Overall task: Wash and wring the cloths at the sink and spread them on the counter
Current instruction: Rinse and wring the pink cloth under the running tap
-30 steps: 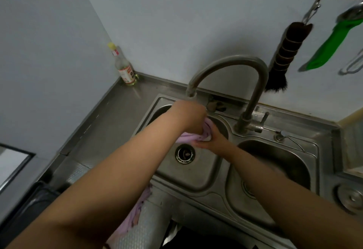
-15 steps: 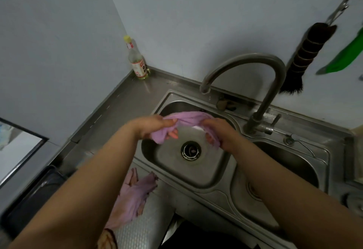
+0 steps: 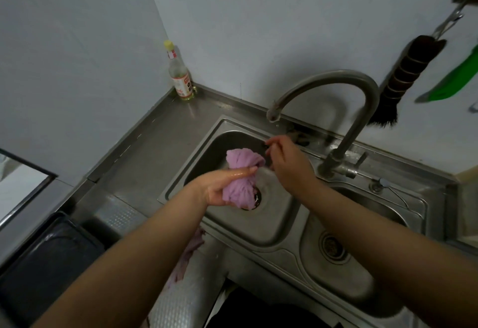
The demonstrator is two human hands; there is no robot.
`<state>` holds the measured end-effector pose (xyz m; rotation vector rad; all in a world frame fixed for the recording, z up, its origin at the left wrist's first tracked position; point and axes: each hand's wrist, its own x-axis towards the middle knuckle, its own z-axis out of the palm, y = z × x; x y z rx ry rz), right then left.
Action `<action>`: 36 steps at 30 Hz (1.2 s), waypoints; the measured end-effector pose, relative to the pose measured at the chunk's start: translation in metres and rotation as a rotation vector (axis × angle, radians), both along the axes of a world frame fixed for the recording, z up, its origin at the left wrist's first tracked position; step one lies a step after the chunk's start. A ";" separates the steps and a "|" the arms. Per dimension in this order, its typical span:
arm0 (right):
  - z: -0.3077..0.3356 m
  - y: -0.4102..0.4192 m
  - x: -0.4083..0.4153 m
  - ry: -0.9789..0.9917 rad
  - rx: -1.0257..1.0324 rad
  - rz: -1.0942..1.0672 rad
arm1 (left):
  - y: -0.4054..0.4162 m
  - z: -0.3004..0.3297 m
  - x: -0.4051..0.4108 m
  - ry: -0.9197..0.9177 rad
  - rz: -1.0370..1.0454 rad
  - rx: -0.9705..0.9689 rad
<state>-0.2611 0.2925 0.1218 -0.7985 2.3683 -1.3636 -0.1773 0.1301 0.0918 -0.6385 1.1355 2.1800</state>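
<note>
A wet purple cloth (image 3: 240, 177) is bunched into a wad over the left basin of the steel double sink (image 3: 274, 226). My left hand (image 3: 222, 185) grips the wad around its middle, thumb along the top. My right hand (image 3: 287, 162) hovers just right of the cloth, fingers loosely bent, holding nothing. A second purple cloth (image 3: 186, 257) lies on the counter at the sink's front edge, mostly hidden under my left forearm. The curved tap (image 3: 336, 87) arches above the left basin.
A bottle with a yellow cap (image 3: 179, 74) stands in the back corner of the steel counter (image 3: 144, 151). A dark brush (image 3: 403, 79) and a green tool (image 3: 457, 81) hang on the wall. A dark tray (image 3: 44, 257) lies at the left.
The cloth was stretched between both hands half a second ago; now my left hand alone grips it as a bunched wad, and my right hand has let go and lifted away.
</note>
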 end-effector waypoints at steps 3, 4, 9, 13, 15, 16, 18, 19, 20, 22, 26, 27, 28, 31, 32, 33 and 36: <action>-0.032 0.016 -0.009 0.901 0.243 0.340 | -0.008 0.011 -0.008 -0.003 -0.184 -0.092; -0.039 0.017 -0.014 1.070 0.332 0.449 | -0.006 0.019 -0.012 0.005 -0.250 -0.102; -0.035 0.000 -0.030 1.168 0.167 0.653 | 0.004 0.045 -0.033 -0.094 -0.694 -0.451; -0.018 -0.010 -0.016 0.699 0.605 0.469 | 0.015 0.040 -0.042 -0.051 -0.829 -1.032; -0.006 -0.020 -0.009 0.358 0.768 0.437 | 0.020 0.035 -0.043 0.090 -0.851 -1.419; -0.001 -0.025 -0.008 0.197 0.785 0.447 | 0.021 0.032 -0.042 0.194 -0.847 -1.553; 0.002 -0.030 -0.012 -0.085 0.715 0.419 | 0.018 0.027 -0.041 0.435 -0.840 -1.796; 0.000 -0.029 -0.015 -0.246 0.630 0.380 | 0.015 0.027 -0.043 0.548 -0.853 -1.885; -0.001 -0.027 -0.018 -0.432 0.533 0.335 | 0.013 0.027 -0.046 0.645 -0.873 -1.944; -0.003 -0.022 -0.024 -0.776 0.360 0.273 | 0.008 0.029 -0.056 0.824 -0.905 -1.983; -0.010 -0.021 -0.035 -1.215 0.123 0.289 | -0.008 0.040 -0.081 1.160 -0.986 -2.015; -0.010 -0.021 -0.037 -1.292 0.075 0.298 | -0.012 0.042 -0.086 1.253 -0.983 -2.003; -0.008 -0.020 -0.038 -1.366 0.027 0.313 | -0.015 0.042 -0.091 1.358 -0.968 -1.965; -0.004 -0.015 -0.037 -1.524 -0.103 0.393 | -0.023 0.034 -0.099 1.637 -0.907 -1.921; -0.004 -0.014 -0.036 -1.553 -0.122 0.401 | -0.026 0.032 -0.100 1.715 -0.869 -1.932; -0.006 -0.013 -0.036 -1.558 -0.121 0.382 | -0.026 0.030 -0.099 1.749 -0.838 -1.955; -0.012 -0.009 -0.034 -1.424 -0.107 0.240 | -0.011 0.028 -0.084 1.329 -0.832 -2.025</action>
